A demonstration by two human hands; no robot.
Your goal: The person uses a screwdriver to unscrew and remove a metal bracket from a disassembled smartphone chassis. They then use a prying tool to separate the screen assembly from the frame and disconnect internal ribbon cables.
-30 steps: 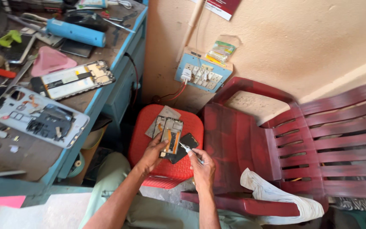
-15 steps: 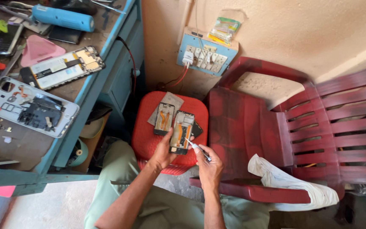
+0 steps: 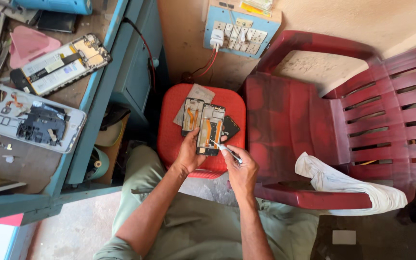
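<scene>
On a red plastic stool [image 3: 172, 135] lie several opened phone parts. My left hand [image 3: 190, 153] holds the lower edge of an opened phone frame [image 3: 209, 127] with orange ribbon cables inside. My right hand [image 3: 240, 169] grips a thin white-handled screwdriver [image 3: 227, 151] whose tip touches the lower part of that frame. A second opened frame [image 3: 192, 116] lies just to its left. A grey panel [image 3: 197, 93] sits partly under the frames, and a black phone piece [image 3: 230, 127] shows at the right.
A dark red plastic chair [image 3: 309, 115] with a white cloth [image 3: 347, 185] stands right of the stool. A blue workbench [image 3: 92, 101] at left carries two opened phones [image 3: 58, 67] [image 3: 27, 120] and small parts. A blue switchboard [image 3: 239, 31] hangs on the wall.
The view has moved closer to the stool. My left hand shifted onto the right-hand phone frame, and the screwdriver tip in my right hand came down onto it.
</scene>
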